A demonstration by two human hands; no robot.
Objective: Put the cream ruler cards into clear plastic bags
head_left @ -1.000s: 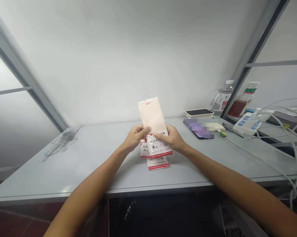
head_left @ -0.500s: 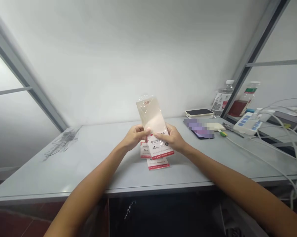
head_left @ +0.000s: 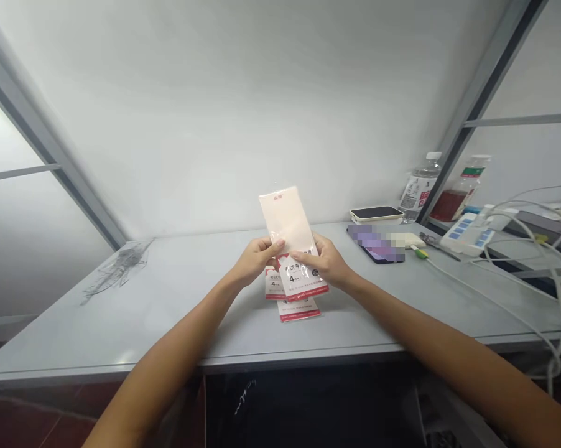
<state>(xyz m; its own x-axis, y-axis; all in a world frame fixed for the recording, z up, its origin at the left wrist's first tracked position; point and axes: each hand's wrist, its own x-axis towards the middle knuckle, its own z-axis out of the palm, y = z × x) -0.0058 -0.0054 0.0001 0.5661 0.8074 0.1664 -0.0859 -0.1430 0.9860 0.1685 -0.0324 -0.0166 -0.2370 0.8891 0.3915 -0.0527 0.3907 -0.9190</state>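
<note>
Pale pink rectangular packet in clear plastic wrap [head_left: 285,218] stands upright between the two hands, near the middle of the grey-white laminate bench [head_left: 122,330], its long axis running from about 11 o'clock down to 5 o'clock. Its lower end meets a white paper packet with a red edge [head_left: 303,281], though I cannot tell whether it sits inside or just behind it. The left hand [head_left: 257,261] pinches the pale packet low on its left side, thumb across the front and fingers curled out of sight behind. The right hand [head_left: 321,261] pinches from the other side, thumb lying along the white packet's top edge. The left hand is the nearer to the pale packet's body. Just under the hands, a second white-and-red packet [head_left: 275,285] and a third [head_left: 298,309] overlap on the bench. At 2 o'clock lie a dark smartphone, partly pixelated [head_left: 383,255], and a white-framed tablet-like device [head_left: 376,214]. Crumpled clear plastic film [head_left: 119,267] lies at 9 o'clock.
</note>
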